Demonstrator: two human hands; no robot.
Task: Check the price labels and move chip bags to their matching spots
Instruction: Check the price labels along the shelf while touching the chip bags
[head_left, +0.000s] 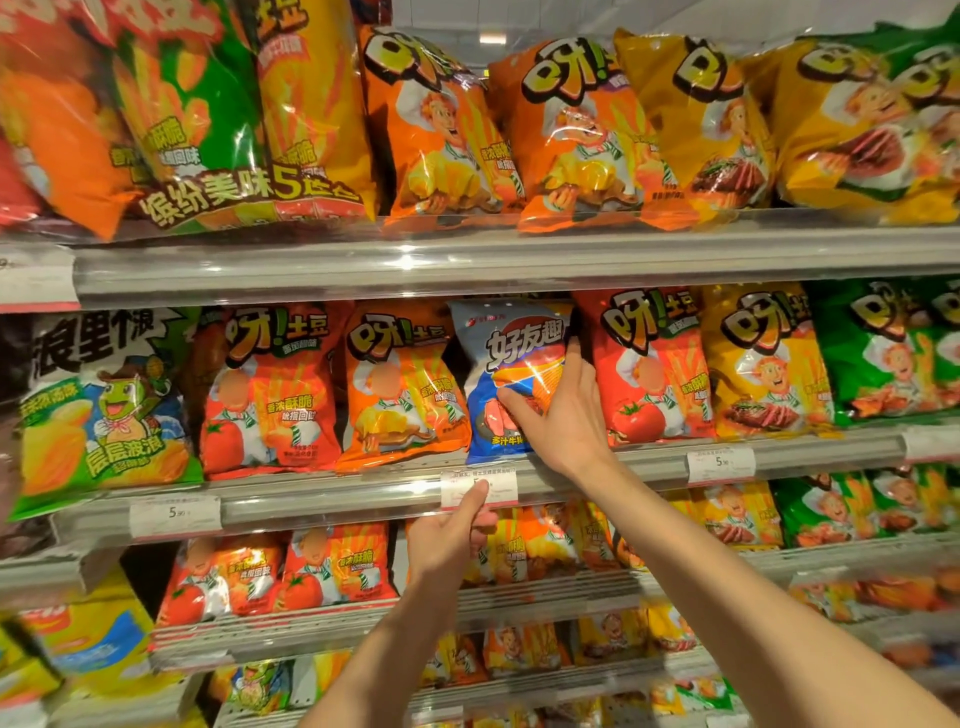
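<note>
A blue and silver chip bag (501, 343) stands upright on the middle shelf, between an orange bag (400, 384) and a red tomato bag (649, 364). My right hand (558, 410) grips the blue bag's right side, thumb across its front and fingers behind its edge. Below it, my left hand (449, 535) touches a white price label (501, 486) on the shelf rail with its thumb, the other fingers curled under.
The middle shelf rail (332, 501) carries more price labels, one at the left (174, 514) and one at the right (721, 463). Yellow (763, 358) and green bags (893, 348) fill the shelf to the right. Packed shelves run above and below.
</note>
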